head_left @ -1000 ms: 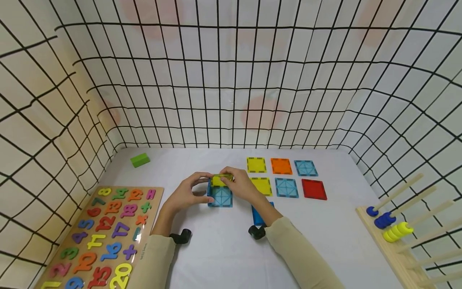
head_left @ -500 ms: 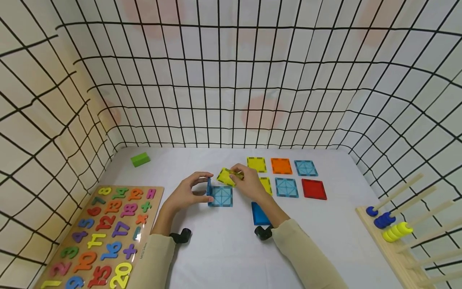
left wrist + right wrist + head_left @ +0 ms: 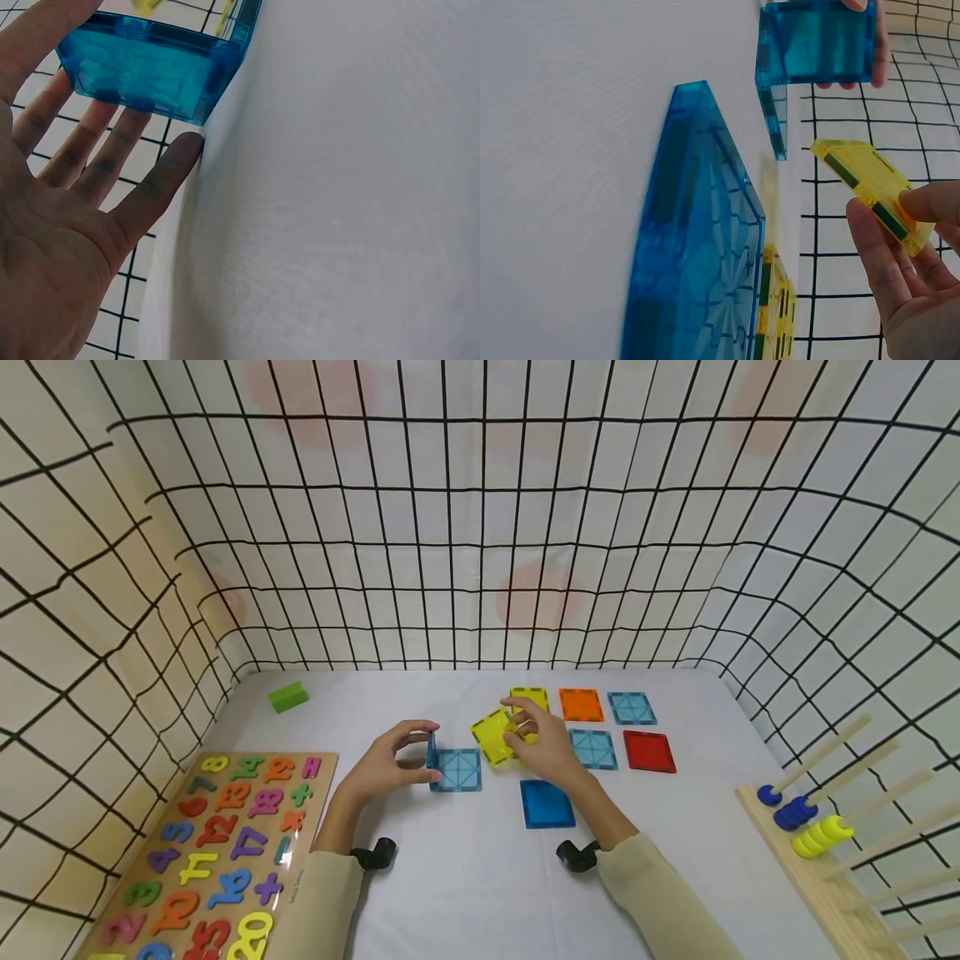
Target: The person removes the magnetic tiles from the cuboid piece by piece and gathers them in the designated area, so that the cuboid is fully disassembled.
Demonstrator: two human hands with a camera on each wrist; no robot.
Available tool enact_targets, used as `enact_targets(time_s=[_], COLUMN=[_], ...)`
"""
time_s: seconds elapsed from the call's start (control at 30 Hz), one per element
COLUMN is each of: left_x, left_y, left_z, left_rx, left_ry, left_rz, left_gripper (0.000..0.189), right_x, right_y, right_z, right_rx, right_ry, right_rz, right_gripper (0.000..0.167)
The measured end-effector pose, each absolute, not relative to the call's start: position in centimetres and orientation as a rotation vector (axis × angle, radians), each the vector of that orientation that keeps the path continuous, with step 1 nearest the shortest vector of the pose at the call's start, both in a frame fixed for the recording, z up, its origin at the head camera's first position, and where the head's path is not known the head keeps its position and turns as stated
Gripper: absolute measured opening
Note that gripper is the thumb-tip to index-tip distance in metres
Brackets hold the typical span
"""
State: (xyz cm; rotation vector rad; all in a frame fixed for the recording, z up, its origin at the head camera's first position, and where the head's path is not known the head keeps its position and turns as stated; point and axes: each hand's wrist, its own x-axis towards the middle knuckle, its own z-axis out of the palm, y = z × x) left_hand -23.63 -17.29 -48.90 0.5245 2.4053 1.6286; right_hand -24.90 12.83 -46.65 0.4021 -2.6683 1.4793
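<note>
My left hand (image 3: 381,767) pinches an upright blue magnetic tile (image 3: 432,750) between thumb and fingers. This tile stands along the left edge of a flat light-blue tile (image 3: 460,770); in the right wrist view the standing tile (image 3: 821,41) meets the flat one at a corner. My right hand (image 3: 551,745) pinches a yellow magnetic tile (image 3: 491,737) by its edge, tilted above the table to the right of the blue pair. In the right wrist view, thumb and fingers grip one end of the yellow tile (image 3: 870,184). Part of it is hidden by fingers in the head view.
Yellow, orange (image 3: 581,705), light-blue (image 3: 632,708) and red (image 3: 650,752) tiles lie flat at the right. A darker blue tile (image 3: 547,804) lies below my right hand. A number puzzle board (image 3: 322,777) is left, a green block (image 3: 288,697) far left, a wooden bead counter (image 3: 810,877) right.
My right hand has drawn the yellow tile away from the blue pair, to the right. My left hand stays at the upright blue tile.
</note>
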Motion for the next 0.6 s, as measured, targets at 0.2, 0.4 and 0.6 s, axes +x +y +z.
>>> enact_targets(time_s=[0.2,0.4,0.6], left_x=[-23.5,-23.5,-23.6], left_y=[-17.2,-17.2,-17.2], left_z=[-48.9,-49.0,-48.9], left_rx=[0.505,0.523,0.537], left_ry=[2.403,2.394,2.384], left_rz=[1.630,1.644,1.659], left_gripper=[0.083,0.082,0.081], right_x=[-23.4,-21.9,-20.7], right_y=[14.8,17.5,20.7], right_z=[-46.4,-46.1,-45.9], right_rx=[0.390,0.283,0.230], right_ry=[-2.637,-2.670,-2.667], right_rz=[1.546,1.506,1.491], right_gripper=[0.042,0.042,0.044])
